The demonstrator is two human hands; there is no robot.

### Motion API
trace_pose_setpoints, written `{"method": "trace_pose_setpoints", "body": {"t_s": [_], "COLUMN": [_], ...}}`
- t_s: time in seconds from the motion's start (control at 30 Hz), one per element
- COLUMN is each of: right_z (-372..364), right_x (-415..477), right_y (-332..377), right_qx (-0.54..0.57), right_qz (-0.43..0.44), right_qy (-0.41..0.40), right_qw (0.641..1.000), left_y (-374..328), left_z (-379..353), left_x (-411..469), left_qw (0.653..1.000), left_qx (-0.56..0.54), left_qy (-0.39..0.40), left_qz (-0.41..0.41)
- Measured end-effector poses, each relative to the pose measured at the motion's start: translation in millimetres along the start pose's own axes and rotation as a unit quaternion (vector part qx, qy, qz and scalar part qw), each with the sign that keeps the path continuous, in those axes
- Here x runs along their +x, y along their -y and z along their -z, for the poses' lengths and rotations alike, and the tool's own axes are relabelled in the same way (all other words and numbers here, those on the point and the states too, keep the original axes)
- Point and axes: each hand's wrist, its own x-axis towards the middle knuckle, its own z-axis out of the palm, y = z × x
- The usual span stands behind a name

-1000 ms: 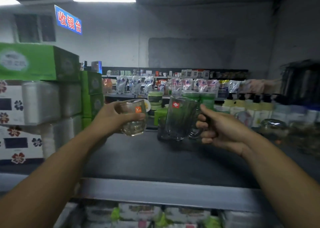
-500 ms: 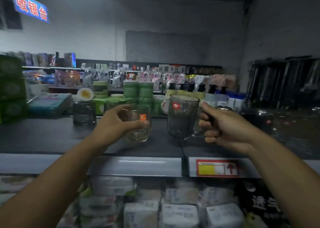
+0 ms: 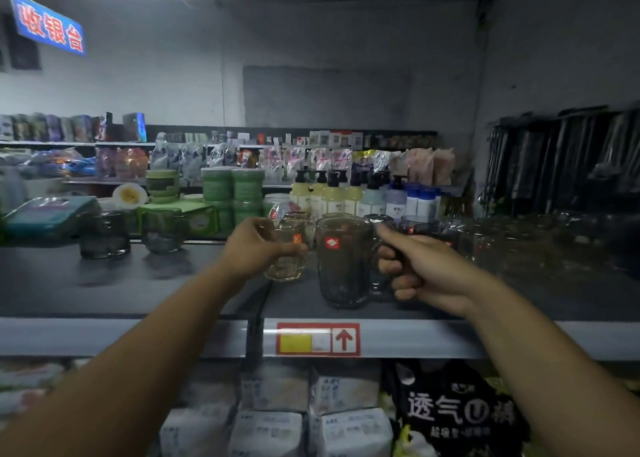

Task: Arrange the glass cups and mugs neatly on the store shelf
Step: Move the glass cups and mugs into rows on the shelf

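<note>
My left hand (image 3: 254, 245) grips a small clear glass cup (image 3: 289, 259) with an orange sticker, held just above the dark shelf (image 3: 138, 283). My right hand (image 3: 420, 269) holds the handle of a tall clear glass mug (image 3: 341, 266) with a red sticker; its base is at the shelf surface near the front edge. The two glasses sit side by side, almost touching. Two dark glass cups (image 3: 104, 234) (image 3: 162, 229) stand on the shelf to the left. Several clear glasses (image 3: 485, 238) crowd the shelf to the right, behind my right hand.
Green tubs (image 3: 232, 189) and pump bottles (image 3: 332, 193) line the back of the shelf. A red and yellow price tag (image 3: 318, 339) is on the shelf's front rail. Packaged goods (image 3: 277, 422) fill the shelf below. Dark hanging items (image 3: 561, 158) are at the right.
The view has shifted right along the shelf. Both hands have carried their glasses lower, and the mug has come down to the shelf surface near the front edge.
</note>
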Motion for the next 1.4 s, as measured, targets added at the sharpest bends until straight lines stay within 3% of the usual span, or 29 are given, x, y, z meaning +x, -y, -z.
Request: {"method": "trace_pose_setpoints", "body": {"t_s": [0.27,0.57,0.7,0.83,0.97,1.4], "right_z": [-2,-8,1,13,15,17], "right_x": [14,23,30,34,38,42], "right_y": [-16,-35,-43,-44,-41,-44], "right_qx": [-0.048,-0.156,-0.107,0.088,0.181,0.164], "right_qz": [0.054,0.172,0.183,0.147,0.117,0.121], "right_qy": [0.013,-0.097,-0.103,-0.028,-0.022,-0.029], "right_qw": [0.997,0.968,0.972,0.985,0.976,0.979], "left_y": [13,28,33,40,40,34], "left_z": [-27,-30,-28,-24,-24,-26], "left_x": [12,21,19,18,19,22], "left_qw": [0.995,0.997,0.998,0.998,0.998,0.991], "left_qx": [-0.056,0.015,0.031,0.01,0.023,0.102], "left_qy": [-0.083,-0.069,-0.053,-0.061,-0.057,-0.071], "left_qz": [0.024,-0.035,-0.027,-0.012,-0.021,-0.042]}}
